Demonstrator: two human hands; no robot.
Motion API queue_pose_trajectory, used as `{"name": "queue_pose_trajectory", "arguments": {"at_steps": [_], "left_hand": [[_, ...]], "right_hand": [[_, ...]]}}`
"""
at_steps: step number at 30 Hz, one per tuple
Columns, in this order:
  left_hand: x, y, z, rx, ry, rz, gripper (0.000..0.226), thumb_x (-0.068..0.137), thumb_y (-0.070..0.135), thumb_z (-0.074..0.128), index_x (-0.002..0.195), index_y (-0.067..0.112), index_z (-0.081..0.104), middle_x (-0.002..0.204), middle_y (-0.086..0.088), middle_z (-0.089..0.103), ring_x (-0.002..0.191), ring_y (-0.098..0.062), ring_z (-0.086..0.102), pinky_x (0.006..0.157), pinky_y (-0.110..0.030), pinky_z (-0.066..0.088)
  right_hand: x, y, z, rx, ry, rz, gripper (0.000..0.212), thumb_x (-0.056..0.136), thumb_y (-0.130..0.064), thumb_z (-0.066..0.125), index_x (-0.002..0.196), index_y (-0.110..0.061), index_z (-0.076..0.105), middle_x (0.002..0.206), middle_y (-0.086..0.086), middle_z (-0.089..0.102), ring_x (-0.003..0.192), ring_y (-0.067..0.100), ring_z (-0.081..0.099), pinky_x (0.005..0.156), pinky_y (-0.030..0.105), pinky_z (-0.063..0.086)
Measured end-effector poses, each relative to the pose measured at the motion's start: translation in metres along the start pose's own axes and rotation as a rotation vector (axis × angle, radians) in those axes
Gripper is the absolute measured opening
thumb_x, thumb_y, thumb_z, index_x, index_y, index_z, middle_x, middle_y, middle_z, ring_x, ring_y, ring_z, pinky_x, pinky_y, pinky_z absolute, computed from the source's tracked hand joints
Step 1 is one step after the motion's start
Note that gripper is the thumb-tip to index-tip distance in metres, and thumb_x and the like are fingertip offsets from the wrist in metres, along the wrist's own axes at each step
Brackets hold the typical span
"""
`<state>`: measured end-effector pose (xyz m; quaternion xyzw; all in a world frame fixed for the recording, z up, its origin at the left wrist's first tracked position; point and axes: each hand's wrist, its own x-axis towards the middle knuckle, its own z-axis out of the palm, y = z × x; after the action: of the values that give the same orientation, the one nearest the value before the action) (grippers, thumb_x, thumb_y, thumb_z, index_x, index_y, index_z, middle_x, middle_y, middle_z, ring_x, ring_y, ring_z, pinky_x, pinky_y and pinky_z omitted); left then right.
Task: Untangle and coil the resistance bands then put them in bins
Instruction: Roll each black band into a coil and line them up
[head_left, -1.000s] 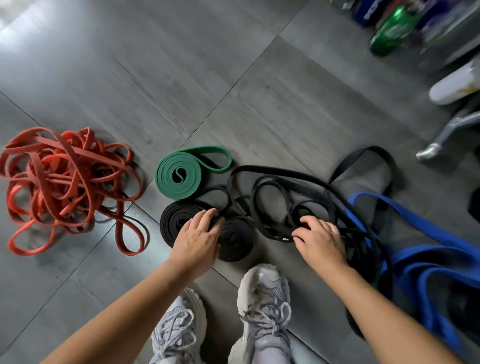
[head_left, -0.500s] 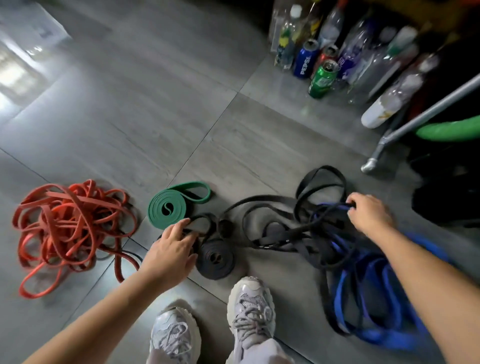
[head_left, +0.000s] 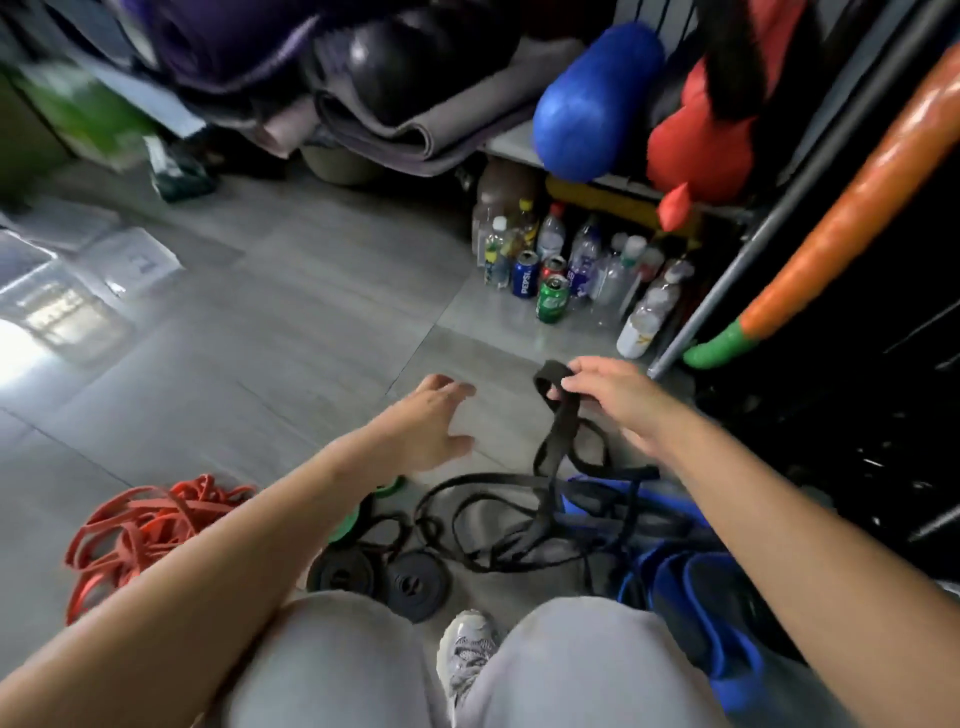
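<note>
R hand (head_left: 613, 397) fingers pinch black band (head_left: 558, 415) loop, lifted; L hand (head_left: 426, 431) fingers spread, apart.

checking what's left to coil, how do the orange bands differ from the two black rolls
The orange bands are a loose tangled heap; the black rolls are wound into tight flat coils. The orange bands spread wider than the compact black rolls. Both lie on the floor.

On the floor (head_left: 260, 364), a tangled pile of bands (head_left: 150, 525) lies at lower left of the frame; two coiled bands (head_left: 415, 584) sit at lower centre, loose bands (head_left: 527, 535) just right of them, bottles and cans (head_left: 566, 270) behind
</note>
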<state>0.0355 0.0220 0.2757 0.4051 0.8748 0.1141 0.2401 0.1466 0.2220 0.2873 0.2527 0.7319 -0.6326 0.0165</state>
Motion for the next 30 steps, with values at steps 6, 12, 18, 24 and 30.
{"name": "queue_pose_trajectory", "arguments": {"at_steps": [6,12,18,24,30], "left_hand": [[-0.042,0.108,-0.064,-0.441,0.167,0.293,0.027,0.087,0.018,0.066,0.113,0.016,0.059,0.091,0.009,0.058,0.068,0.002,0.059,0.065,-0.019,0.048],[-0.088,0.161,-0.112,-0.905,0.208,0.332,0.015,0.083,0.002,0.067,0.084,0.014,0.058,0.078,-0.007,0.068,0.064,-0.016,0.067,0.065,-0.026,0.058],[-0.12,0.177,-0.135,-1.156,0.272,0.38,0.01,0.088,0.002,0.06,0.094,0.01,0.059,0.076,-0.003,0.071,0.064,-0.011,0.068,0.066,-0.021,0.057],[-0.133,0.167,-0.144,-1.241,0.362,0.339,0.006,0.088,0.006,0.063,0.093,0.01,0.061,0.076,-0.004,0.073,0.067,-0.014,0.07,0.068,-0.024,0.058],[-0.141,0.166,-0.143,-1.341,0.433,0.339,0.008,0.086,0.003,0.063,0.092,0.008,0.06,0.074,-0.005,0.073,0.069,-0.015,0.071,0.068,-0.023,0.056]], "right_hand": [[-0.087,-0.085,-0.013,-0.051,-0.033,-0.267,0.017,0.085,-0.019,0.056,0.069,-0.018,0.056,0.058,-0.008,0.057,0.062,0.007,0.053,0.071,0.024,0.043],[-0.143,-0.076,-0.029,-0.108,0.095,-0.328,0.035,0.075,-0.013,0.078,0.097,-0.029,0.057,0.095,0.002,0.065,0.083,0.008,0.06,0.08,0.025,0.047],[-0.148,-0.047,0.002,-0.189,0.102,-0.246,0.025,0.076,-0.022,0.079,0.091,-0.027,0.06,0.087,-0.012,0.062,0.082,0.005,0.058,0.078,0.026,0.045],[-0.147,-0.049,0.0,-0.217,0.1,-0.289,0.017,0.076,-0.029,0.077,0.07,-0.024,0.062,0.066,-0.01,0.07,0.065,0.003,0.066,0.063,0.018,0.045],[-0.145,-0.009,-0.003,-0.469,0.338,-0.072,0.028,0.07,-0.03,0.074,0.063,-0.023,0.047,0.056,-0.009,0.053,0.061,0.017,0.057,0.05,0.025,0.037]]}}
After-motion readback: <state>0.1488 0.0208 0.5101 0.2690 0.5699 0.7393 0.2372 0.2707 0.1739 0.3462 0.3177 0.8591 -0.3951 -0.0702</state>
